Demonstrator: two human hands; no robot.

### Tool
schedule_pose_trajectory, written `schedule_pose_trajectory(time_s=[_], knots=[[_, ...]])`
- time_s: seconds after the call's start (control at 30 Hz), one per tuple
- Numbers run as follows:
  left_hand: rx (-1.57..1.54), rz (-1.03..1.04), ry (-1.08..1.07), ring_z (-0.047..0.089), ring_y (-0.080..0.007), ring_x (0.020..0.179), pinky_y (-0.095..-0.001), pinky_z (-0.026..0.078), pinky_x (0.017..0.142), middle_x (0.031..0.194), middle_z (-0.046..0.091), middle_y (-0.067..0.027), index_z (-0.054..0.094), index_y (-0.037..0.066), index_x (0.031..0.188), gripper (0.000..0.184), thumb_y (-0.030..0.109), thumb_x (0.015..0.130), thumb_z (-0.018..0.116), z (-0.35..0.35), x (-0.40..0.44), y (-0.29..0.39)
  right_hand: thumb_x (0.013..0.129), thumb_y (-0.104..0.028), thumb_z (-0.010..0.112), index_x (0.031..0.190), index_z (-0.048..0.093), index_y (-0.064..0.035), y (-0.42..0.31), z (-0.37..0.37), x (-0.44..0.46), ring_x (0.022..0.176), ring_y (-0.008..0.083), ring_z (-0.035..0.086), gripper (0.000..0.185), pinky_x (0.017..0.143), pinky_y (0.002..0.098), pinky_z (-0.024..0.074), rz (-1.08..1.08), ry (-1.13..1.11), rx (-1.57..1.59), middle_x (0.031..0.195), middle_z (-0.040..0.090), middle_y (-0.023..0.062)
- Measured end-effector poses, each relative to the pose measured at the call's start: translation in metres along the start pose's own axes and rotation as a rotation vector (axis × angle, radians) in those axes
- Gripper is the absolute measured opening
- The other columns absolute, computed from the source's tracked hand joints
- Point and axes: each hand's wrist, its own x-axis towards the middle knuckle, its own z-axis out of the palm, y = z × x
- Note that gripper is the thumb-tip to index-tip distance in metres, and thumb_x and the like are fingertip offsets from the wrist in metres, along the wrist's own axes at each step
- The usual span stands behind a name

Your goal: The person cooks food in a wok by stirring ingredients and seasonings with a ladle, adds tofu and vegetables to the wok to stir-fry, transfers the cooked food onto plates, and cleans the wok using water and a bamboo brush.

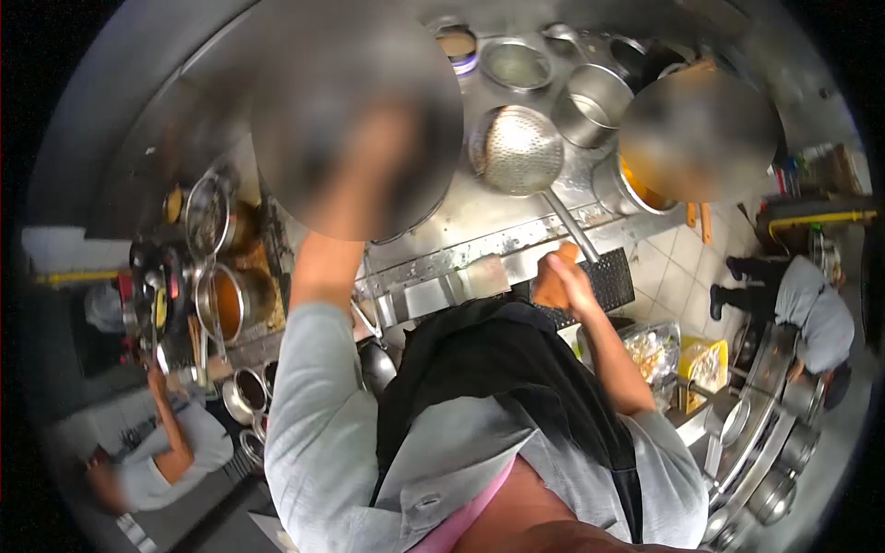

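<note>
My left arm stretches forward over a large round dark area that is blurred out, with the edge of a pan showing beneath it. My left hand (383, 138) lies inside the blur, so its fingers and anything in them are hidden. Close to my apron, my right hand (579, 288) is closed around an orange-brown piece (551, 284) whose kind I cannot make out. Just beyond that hand, a perforated metal skimmer (518, 152) rests on the steel worktop (442, 249), its long handle pointing back toward my fingers. The handle's end is beside my right hand; whether they touch is unclear.
A steel pot (590, 106) and a round strainer (516, 64) stand at the back. At right, a pot with orange liquid (645, 189) sits under another blur. More pots (226, 300) stand left. One person (175, 452) works at left, another (811, 309) bends at right.
</note>
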Motion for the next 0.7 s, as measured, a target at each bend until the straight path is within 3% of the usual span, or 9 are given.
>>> schedule_pose_trajectory(time_s=[0.03,0.1,0.2,0.23,0.3,0.4,0.5,0.63,0.7], knots=[[0.088,-0.007,-0.113,0.062,-0.0429,0.116,-0.0518,0.05,0.099,0.123,0.065,-0.0255,0.055,0.008,0.137,0.047,0.016,0.091,0.045,0.004,0.029,0.014,0.089,-0.046,0.073,0.126,0.059,-0.0022,0.017,-0.04,-0.012,0.092,0.0181,0.067,0.059,0.083,0.034,0.0553,-0.027,0.145,0.027,0.108,0.066,0.0074],[0.258,0.088,-0.101,0.072,-0.0377,0.093,-0.0519,0.057,0.083,0.104,0.073,-0.0221,0.064,0.004,0.123,0.037,0.013,0.092,0.046,0.052,0.093,0.006,0.09,-0.043,0.074,0.123,0.06,-0.0035,0.033,-0.094,-0.058,0.092,0.0189,0.067,0.054,0.081,0.0348,0.0557,-0.028,0.378,0.193,0.105,0.067,0.0073],[-0.119,-0.307,-0.476,0.068,-0.0271,0.063,-0.0483,0.057,0.064,0.077,0.07,-0.0143,0.07,0.002,0.109,0.03,0.01,0.091,0.047,0.062,0.129,0.039,0.093,-0.044,0.069,0.109,0.063,-0.0067,0.068,-0.156,-0.115,0.076,0.0182,0.066,0.04,0.062,0.032,0.0543,-0.066,0.504,0.423,0.096,0.069,0.007],[-0.634,-0.445,-0.479,0.052,-0.018,0.046,-0.0437,0.052,0.052,0.06,0.058,-0.0074,0.07,0.001,0.095,0.024,0.007,0.089,0.048,0.086,0.145,0.029,0.094,-0.047,0.065,0.103,0.062,-0.0078,0.083,-0.171,-0.127,0.066,0.0166,0.063,0.04,0.05,0.0296,0.0476,-0.106,0.575,0.451,0.089,0.068,0.0061],[-0.653,-0.474,-0.455,0.067,-0.0281,0.061,-0.0483,0.057,0.063,0.074,0.068,-0.0149,0.069,0.002,0.096,0.021,0.011,0.09,0.05,0.104,0.155,0.028,0.095,-0.048,0.063,0.099,0.061,-0.0078,0.118,-0.204,-0.142,0.062,0.015,0.06,0.04,0.046,0.0287,0.0432,0.013,0.495,0.422,0.085,0.065,0.0047],[0.18,-0.082,-0.099,0.072,-0.0386,0.086,-0.0507,0.057,0.078,0.096,0.073,-0.0228,0.068,0.003,0.104,0.023,0.015,0.089,0.054,0.084,0.109,0.069,0.094,-0.048,0.065,0.099,0.062,-0.0053,0.148,-0.262,-0.137,0.069,0.0154,0.061,0.043,0.056,0.0302,0.0477,0.136,0.393,0.211,0.086,0.065,0.0057],[0.111,-0.179,-0.05,0.065,-0.0435,0.107,-0.0495,0.053,0.091,0.114,0.068,-0.0277,0.064,0.005,0.123,0.038,0.02,0.089,0.056,0.075,0.036,0.128,0.091,-0.049,0.068,0.103,0.065,-0.0014,0.146,-0.281,-0.113,0.079,0.0167,0.063,0.049,0.068,0.0323,0.0507,0.136,0.542,-0.056,0.091,0.067,0.008],[-0.574,-0.264,-0.009,0.068,-0.0392,0.102,-0.0438,0.053,0.09,0.11,0.068,-0.0276,0.051,0.004,0.142,0.056,0.021,0.09,0.059,0.134,-0.031,0.168,0.09,-0.048,0.07,0.109,0.066,0.0005,0.136,-0.339,-0.088,0.087,0.0191,0.064,0.053,0.077,0.0344,0.0515,0.194,0.505,-0.154,0.1,0.068,0.0095],[-0.672,-0.301,-0.049,0.069,-0.0342,0.09,-0.0429,0.054,0.079,0.1,0.07,-0.0234,0.056,0.006,0.135,0.047,0.021,0.091,0.058,0.173,-0.023,0.194,0.09,-0.048,0.07,0.109,0.065,0.0003,0.139,-0.359,-0.076,0.087,0.0193,0.064,0.052,0.077,0.0345,0.0515,0.141,0.514,-0.1,0.099,0.068,0.0099]])
